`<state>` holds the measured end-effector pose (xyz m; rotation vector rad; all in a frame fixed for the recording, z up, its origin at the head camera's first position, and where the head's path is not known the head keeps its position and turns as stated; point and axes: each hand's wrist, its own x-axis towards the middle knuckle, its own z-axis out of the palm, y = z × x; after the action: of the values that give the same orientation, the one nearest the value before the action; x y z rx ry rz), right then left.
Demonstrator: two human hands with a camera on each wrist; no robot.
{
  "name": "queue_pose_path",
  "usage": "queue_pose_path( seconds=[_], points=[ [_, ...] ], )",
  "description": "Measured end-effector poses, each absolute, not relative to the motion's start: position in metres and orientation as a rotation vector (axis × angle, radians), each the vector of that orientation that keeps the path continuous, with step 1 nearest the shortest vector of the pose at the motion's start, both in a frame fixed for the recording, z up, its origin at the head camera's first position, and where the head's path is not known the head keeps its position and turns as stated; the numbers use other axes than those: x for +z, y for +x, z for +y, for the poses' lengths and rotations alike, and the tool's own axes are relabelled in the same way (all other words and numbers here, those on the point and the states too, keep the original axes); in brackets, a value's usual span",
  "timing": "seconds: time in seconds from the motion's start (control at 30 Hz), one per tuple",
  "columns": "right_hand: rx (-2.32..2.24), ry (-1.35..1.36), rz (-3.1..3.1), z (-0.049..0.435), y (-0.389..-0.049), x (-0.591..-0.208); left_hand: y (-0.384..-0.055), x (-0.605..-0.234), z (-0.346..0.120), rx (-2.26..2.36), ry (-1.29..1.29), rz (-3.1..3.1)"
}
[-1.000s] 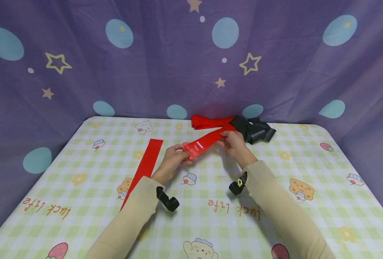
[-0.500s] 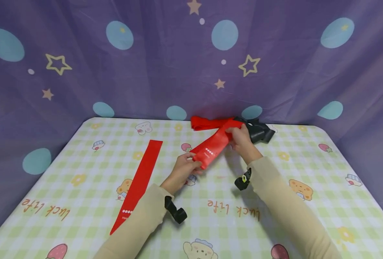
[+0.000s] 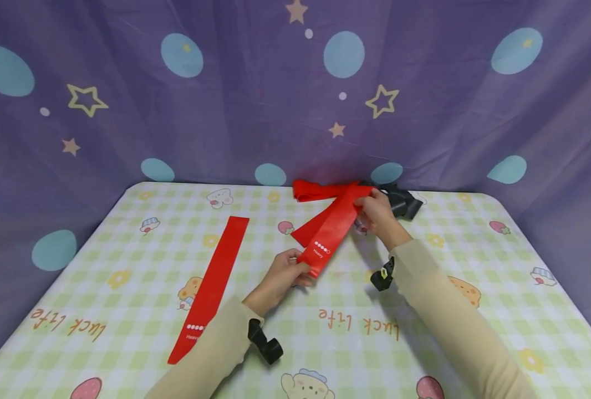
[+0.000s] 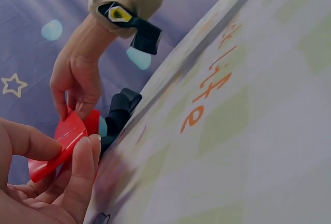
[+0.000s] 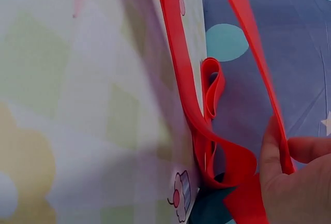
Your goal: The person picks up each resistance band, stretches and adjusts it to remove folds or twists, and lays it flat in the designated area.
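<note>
A red resistance band (image 3: 336, 224) marked "Heavy" slants between both hands. My left hand (image 3: 280, 274) pinches its near end between thumb and fingers, and my right hand (image 3: 379, 213) pinches its far end. In the left wrist view, the left thumb and fingers close on the band's edge (image 4: 64, 146). The right wrist view shows the band's narrow edge (image 5: 258, 61) rising from the right fingers. Beneath and left of the held band lies another red stretch of band (image 3: 307, 228). Farther back rests a folded red band (image 3: 312, 191).
A flat red band (image 3: 210, 282), also marked "Heavy", lies to the left, its near end close to the left sleeve. Bunched black bands (image 3: 404, 204) lie behind the right hand at the back edge of the checked tablecloth (image 3: 475, 238). A purple curtain (image 3: 225, 111) hangs behind.
Both hands have shifted right, the left also nearer. The held band now slants more steeply, and a red stretch beneath it shows. More of the flat band on the left is uncovered.
</note>
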<state>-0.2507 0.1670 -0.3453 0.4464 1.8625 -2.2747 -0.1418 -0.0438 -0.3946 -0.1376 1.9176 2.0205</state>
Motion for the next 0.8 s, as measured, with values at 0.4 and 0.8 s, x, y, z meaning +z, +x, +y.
queue_pose_path(
  seconds=[0.4, 0.8],
  points=[
    [-2.169, 0.426, 2.012, 0.169, -0.254, -0.347, -0.118, -0.393, -0.050, 1.987, -0.080, 1.901],
    [-2.096, 0.408, 2.054, 0.171, -0.259, -0.351, -0.099, -0.394, -0.062, 1.969, -0.020, 1.899]
  ],
)
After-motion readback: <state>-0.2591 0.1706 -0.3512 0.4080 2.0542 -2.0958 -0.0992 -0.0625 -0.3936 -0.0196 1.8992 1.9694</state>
